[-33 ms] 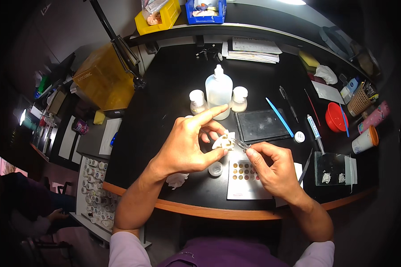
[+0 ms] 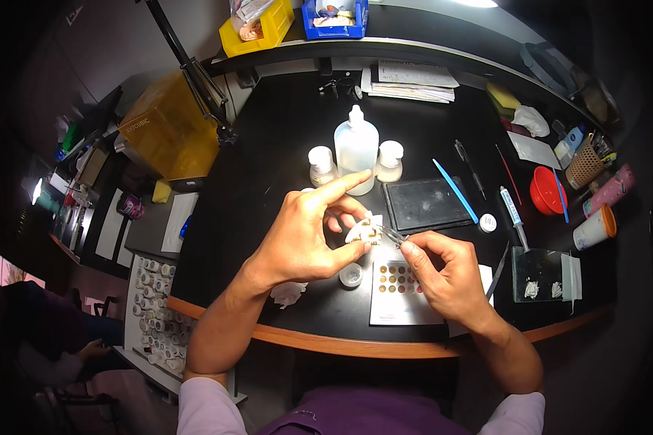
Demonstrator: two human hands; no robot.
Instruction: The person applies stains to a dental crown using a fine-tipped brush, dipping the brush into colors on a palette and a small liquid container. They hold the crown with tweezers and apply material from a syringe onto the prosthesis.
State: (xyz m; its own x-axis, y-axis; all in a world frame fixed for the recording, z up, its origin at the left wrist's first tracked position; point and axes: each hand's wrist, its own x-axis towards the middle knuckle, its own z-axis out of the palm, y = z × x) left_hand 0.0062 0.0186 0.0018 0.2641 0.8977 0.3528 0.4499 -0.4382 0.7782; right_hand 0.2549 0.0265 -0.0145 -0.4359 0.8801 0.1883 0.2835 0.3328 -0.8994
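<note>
My left hand point(image 2: 301, 235) grips a small white dental model point(image 2: 363, 230) between thumb and fingers, its index finger stretched out above it. In my right hand point(image 2: 446, 275) is a pair of metal tweezers point(image 2: 392, 234), pinched near the back. Their tips reach the right side of the model; whether they hold a small piece there is too fine to make out. Below the hands lies a white card with rows of coloured dots point(image 2: 384, 308), partly covered by my right hand. A small round jar point(image 2: 350, 275) stands just left of the card.
Behind my hands stand a clear squeeze bottle point(image 2: 357, 141) and two white-capped jars point(image 2: 321, 163). A black palette box point(image 2: 424, 204), blue stick point(image 2: 455, 190), paste tube point(image 2: 513, 214), red bowl point(image 2: 546, 192) and glass slab point(image 2: 530, 275) lie to the right. Crumpled tissue point(image 2: 289, 293) sits at left.
</note>
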